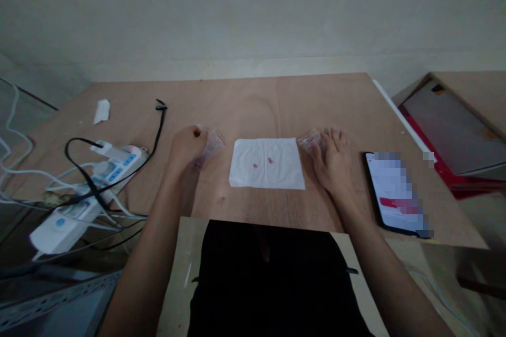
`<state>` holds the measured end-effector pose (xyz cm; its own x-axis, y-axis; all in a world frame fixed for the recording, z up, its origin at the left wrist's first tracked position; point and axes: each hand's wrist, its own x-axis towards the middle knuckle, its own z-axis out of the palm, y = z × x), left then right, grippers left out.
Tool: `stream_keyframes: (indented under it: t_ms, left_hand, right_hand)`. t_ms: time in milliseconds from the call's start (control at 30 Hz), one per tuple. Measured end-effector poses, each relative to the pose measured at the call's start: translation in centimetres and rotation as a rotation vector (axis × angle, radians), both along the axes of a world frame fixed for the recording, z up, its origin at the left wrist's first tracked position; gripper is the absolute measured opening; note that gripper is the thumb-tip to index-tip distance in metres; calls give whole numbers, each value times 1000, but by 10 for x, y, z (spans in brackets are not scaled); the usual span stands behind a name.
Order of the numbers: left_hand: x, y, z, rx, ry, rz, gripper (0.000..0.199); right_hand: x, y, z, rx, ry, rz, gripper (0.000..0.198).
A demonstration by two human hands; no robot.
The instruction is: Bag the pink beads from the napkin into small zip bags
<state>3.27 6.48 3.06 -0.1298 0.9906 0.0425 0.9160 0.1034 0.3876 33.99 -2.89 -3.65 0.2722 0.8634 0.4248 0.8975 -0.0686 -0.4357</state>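
Observation:
My left hand (188,146) is curled closed at a small clear zip-lock bag (214,143) with a red seal line, left of the paper. Part of that bag is hidden under the fingers. On the other side, my right hand (335,160) lies flat with its fingers stretched out, partly over a second clear zip-lock bag (309,140). Reddish contents show faintly in the left bag. Between the hands is a white paper tissue (245,179). Two tiny red pieces rest on it, one red bit (271,160) near the middle and another red bit (255,166) left of it.
A phone (395,195) with a lit screen lies to the right on the wooden table (253,102). At left are a white power strip (118,168) with tangled cables, a black cable end (161,107) and a crumpled white paper scrap (102,110). A wall rises behind.

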Motion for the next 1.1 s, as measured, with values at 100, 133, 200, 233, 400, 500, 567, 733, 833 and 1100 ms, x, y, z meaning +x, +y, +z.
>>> stream_keyframes:
  t_ms: [100, 133, 200, 233, 400, 500, 567, 733, 833, 1100]
  left_hand:
    - [2, -25, 28, 159, -77, 1, 19]
    - [6, -35, 35, 193, -93, -11, 18]
    - [19, -54, 44, 257, -154, -66, 21]
    - [28, -63, 45, 297, -266, -158, 22]
    - [68, -89, 34, 280, -590, -463, 13]
    - [75, -93, 29, 255, -656, -545, 8]
    - [75, -93, 28, 225, -666, -561, 11]
    - [73, -97, 26, 199, -526, -474, 23]
    - [74, -100, 28, 212, -434, -365, 24]
    - [80, -101, 40, 129, -583, -335, 25]
  right_hand:
    - [-15, -7, 20, 179, 94, 35, 39]
    - [-24, -9, 30, 225, 157, 67, 35]
    - [-49, -12, 52, 251, 330, 191, 31]
    - [-62, -13, 63, 255, 416, 287, 30]
    - [-106, -10, 89, 79, 860, 612, 25]
    - [-104, -11, 85, 39, 959, 598, 23]
    - [-97, -13, 81, 1, 892, 596, 22]
    - [-86, -17, 82, -13, 427, 494, 26]
    - [-83, -18, 86, 65, 233, 297, 23]
    - [-72, -18, 72, 4, 678, 729, 38]
